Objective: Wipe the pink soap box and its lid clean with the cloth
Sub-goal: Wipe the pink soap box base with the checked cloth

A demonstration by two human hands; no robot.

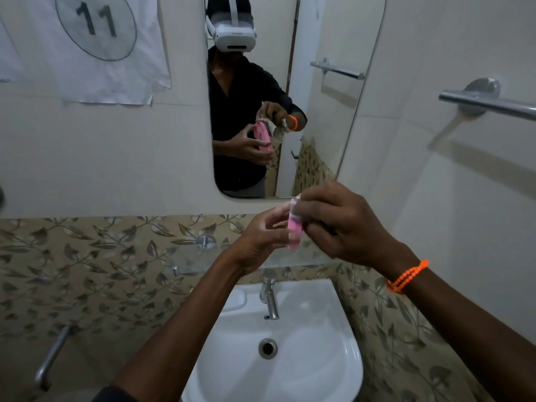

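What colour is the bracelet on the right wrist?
Bright orange beads; the bracelet shows best in the head view.

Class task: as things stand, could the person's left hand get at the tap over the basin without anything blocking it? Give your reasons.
Probably not at once. The left hand grips the pink soap box, so it is occupied. The tap itself stands just below it, with nothing visible between them.

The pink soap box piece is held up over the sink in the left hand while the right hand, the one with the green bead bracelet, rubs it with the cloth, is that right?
Nearly. The head view shows the bracelet on the right hand is orange, not green. The rest holds: the left hand holds the pink soap box piece above the sink, the cloth against it.
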